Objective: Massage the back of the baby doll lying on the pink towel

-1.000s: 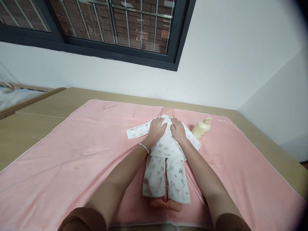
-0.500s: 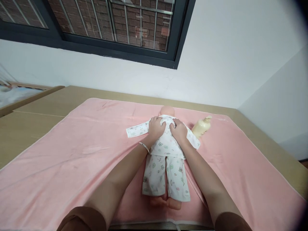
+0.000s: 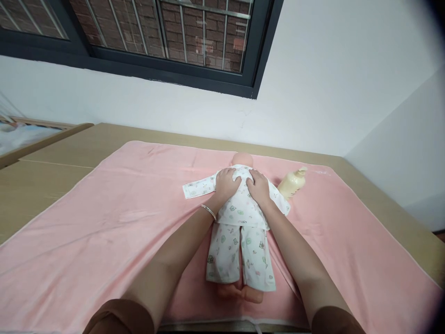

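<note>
A baby doll (image 3: pixel 239 211) in a white printed top and trousers lies lengthwise, head away from me, with no face showing. My left hand (image 3: pixel 227 183) rests flat on the left side of its upper body, thumb pointing inward. Opposite it, my right hand (image 3: pixel 259 186) lies on the right side of the same top, fingers extended and thumb apart. Between the hands a strip of printed cloth shows. The left sleeve (image 3: pixel 199 188) stretches out sideways. Bare doll feet (image 3: pixel 252 294) stick out below the trouser legs.
A pale yellow bottle (image 3: pixel 292 182) lies tilted by the doll's right sleeve. Under everything is a pink sheet (image 3: pixel 114 222) over a wooden surface (image 3: pixel 69 148). Behind stand a white wall (image 3: pixel 313 93) and a dark-framed barred window (image 3: pixel 257 69).
Both hands stay on the doll's upper body. Only a very slight shift of the whole view shows.
</note>
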Demonstrator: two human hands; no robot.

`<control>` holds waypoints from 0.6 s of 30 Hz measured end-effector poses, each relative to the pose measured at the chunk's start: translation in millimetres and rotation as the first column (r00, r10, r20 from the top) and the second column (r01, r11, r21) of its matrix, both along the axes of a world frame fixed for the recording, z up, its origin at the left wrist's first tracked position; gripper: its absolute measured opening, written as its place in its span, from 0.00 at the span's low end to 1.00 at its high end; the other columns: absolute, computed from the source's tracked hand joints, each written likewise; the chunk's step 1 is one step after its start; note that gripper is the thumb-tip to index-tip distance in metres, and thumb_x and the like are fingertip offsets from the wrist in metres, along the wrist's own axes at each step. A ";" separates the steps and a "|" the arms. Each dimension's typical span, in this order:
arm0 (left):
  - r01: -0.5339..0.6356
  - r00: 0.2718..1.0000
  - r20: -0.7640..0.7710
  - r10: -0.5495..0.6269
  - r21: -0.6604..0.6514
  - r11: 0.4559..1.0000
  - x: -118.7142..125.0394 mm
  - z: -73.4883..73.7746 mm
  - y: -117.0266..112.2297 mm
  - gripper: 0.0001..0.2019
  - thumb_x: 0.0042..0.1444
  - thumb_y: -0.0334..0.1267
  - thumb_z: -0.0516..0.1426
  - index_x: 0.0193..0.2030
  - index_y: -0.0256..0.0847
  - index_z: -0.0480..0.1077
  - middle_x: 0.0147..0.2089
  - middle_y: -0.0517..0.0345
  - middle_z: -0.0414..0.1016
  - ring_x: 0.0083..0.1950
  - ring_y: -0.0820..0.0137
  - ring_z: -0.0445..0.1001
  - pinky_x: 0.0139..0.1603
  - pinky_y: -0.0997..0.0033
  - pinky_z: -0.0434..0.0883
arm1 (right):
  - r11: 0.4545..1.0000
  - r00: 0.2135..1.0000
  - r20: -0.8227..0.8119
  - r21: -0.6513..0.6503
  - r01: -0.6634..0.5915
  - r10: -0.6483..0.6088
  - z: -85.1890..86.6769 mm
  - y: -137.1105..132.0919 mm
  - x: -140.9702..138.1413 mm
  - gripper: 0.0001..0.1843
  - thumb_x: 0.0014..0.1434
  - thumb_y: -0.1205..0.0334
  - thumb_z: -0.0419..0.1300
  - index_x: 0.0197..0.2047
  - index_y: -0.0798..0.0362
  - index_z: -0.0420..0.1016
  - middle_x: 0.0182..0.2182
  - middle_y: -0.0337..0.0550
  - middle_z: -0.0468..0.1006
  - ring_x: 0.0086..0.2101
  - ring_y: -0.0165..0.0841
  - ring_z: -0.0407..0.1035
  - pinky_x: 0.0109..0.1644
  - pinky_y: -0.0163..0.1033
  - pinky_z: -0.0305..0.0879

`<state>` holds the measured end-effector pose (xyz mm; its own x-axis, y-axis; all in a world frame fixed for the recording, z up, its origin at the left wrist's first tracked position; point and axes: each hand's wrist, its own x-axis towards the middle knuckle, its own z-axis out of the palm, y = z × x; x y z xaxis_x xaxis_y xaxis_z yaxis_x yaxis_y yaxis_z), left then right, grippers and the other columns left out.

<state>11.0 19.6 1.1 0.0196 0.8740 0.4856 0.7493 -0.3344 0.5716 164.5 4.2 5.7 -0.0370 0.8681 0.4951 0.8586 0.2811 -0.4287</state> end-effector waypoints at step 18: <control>0.010 1.000 0.020 -0.010 -0.008 1.000 -0.9 -2.7 2.4 0.16 0.59 0.38 0.55 0.53 0.42 0.75 0.57 0.49 0.76 0.60 0.56 0.70 0.65 0.52 0.64 | 1.000 1.000 -0.023 0.011 -0.005 0.005 1.1 -0.8 -1.2 0.23 0.61 0.63 0.50 0.57 0.54 0.74 0.57 0.49 0.75 0.58 0.43 0.66 0.65 0.51 0.58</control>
<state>10.1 22.1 -1.6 0.0190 0.8777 0.4789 0.7344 -0.3373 0.5890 163.3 3.5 6.7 -0.0299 0.8627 0.5049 0.8471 0.2900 -0.4453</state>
